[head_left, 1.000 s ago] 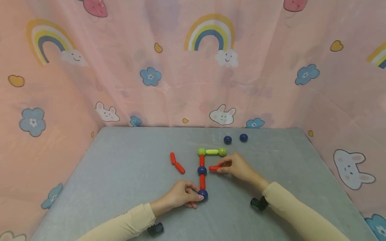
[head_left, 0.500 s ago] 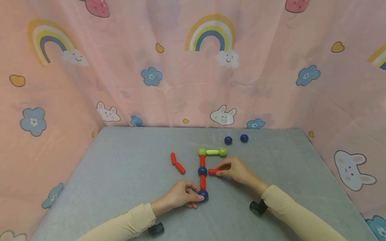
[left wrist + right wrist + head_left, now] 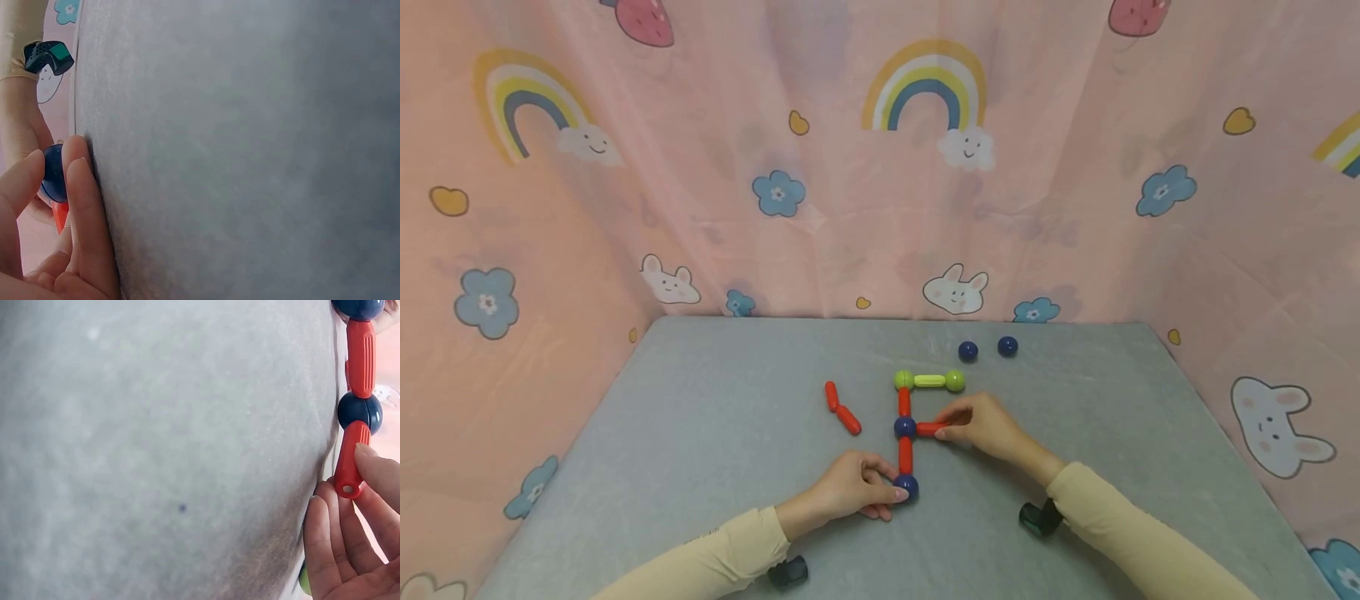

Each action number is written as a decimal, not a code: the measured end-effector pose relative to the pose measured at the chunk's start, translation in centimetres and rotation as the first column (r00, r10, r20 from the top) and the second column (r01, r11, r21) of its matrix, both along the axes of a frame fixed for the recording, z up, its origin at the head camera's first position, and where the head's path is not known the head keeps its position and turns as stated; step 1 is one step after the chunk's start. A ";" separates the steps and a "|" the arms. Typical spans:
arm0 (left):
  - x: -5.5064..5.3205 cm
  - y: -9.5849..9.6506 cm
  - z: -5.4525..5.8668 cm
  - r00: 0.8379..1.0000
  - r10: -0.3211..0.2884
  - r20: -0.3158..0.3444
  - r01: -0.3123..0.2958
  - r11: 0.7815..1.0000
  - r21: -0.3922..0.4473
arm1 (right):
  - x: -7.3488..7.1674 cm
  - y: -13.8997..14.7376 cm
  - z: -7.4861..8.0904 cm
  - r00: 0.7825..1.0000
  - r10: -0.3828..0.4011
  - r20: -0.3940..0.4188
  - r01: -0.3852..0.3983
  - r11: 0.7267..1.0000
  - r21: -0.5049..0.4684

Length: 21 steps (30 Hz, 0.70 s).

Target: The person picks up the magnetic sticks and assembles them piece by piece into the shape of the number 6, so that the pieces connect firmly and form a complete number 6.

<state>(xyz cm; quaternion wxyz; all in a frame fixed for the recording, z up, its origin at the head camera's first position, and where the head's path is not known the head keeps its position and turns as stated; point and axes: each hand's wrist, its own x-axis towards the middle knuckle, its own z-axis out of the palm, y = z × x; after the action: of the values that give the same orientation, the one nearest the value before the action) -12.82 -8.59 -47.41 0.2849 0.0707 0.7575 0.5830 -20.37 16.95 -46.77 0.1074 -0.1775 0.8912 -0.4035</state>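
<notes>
My left hand (image 3: 857, 486) pinches the near blue ball (image 3: 907, 487) between thumb and fingers; the left wrist view shows that blue ball (image 3: 54, 174) up close. From it a red rod (image 3: 906, 456) runs away to a middle blue ball (image 3: 905, 427), then another red rod (image 3: 904, 402) leads to a green ball (image 3: 903, 380). A green rod (image 3: 929, 381) goes right from there to a second green ball (image 3: 955, 381). My right hand (image 3: 985, 426) pinches a red rod (image 3: 351, 464) whose end meets the middle blue ball (image 3: 359, 412) from the right.
Two loose blue balls, one (image 3: 967, 351) left of the other (image 3: 1007, 346), lie at the back of the grey table (image 3: 737, 375). Two red rods (image 3: 847, 419) lie end to end at an angle left of the assembly. A pink patterned curtain (image 3: 850, 250) surrounds the table.
My right hand has brought its red rod slightly nearer and leftward, closing the gap to the middle blue ball. The left hand keeps its hold on the near ball.
</notes>
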 end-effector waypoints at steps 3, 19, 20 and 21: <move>0.0 0.0 0.0 1.000 -0.001 -0.001 0.001 1.000 0.002 | 0.1 -0.1 0.1 1.000 -0.002 0.003 0.002 1.000 0.000; 0.1 -0.1 -0.1 1.000 0.001 -0.004 -0.001 1.000 -0.005 | 0.1 0.0 0.2 1.000 0.009 -0.006 -0.009 1.000 0.010; 0.0 -0.1 -0.1 1.000 0.001 -0.005 -0.001 1.000 -0.005 | 0.1 0.0 0.3 1.000 0.012 -0.008 -0.012 1.000 0.013; 0.0 -0.1 -0.1 1.000 0.000 -0.006 0.000 1.000 -0.006 | 0.1 0.0 0.3 1.000 0.013 -0.008 -0.013 1.000 0.012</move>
<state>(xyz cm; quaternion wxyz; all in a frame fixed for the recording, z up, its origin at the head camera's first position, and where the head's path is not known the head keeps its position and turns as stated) -12.78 -8.68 -47.55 0.2827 0.0715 0.7601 0.5807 -20.25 16.97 -46.47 0.1073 -0.1843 0.8929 -0.3966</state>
